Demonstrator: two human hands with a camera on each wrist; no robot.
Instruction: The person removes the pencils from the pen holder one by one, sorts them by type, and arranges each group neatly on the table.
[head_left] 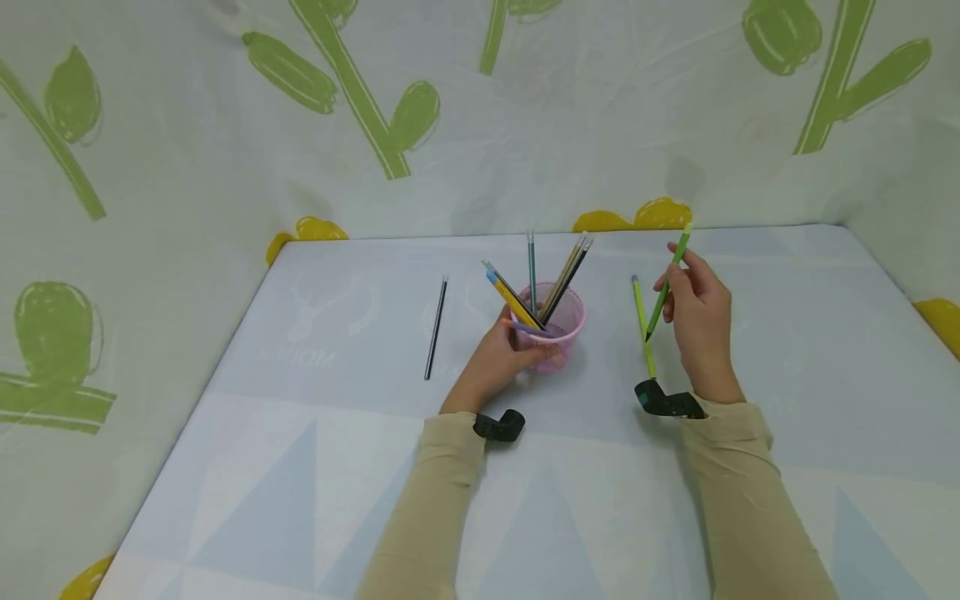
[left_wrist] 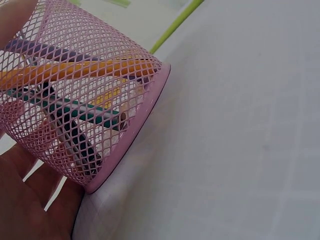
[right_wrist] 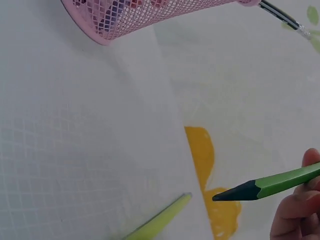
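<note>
My left hand grips a pink mesh pencil cup, with the thumb across its near side and the other fingers around the left. Several pencils stand in the cup, among them a yellow pencil with a blue end and a teal pencil. To the right, my right hand pinches a green pencil, its dark point angled down. Under that point lies a lime pencil on the table. In the left wrist view, the cup's base rim shows near the tabletop.
A black pencil lies left of the cup on the pale patterned table. Behind the table hangs a white cloth printed with green plants. Black wrist cameras sit on both wrists.
</note>
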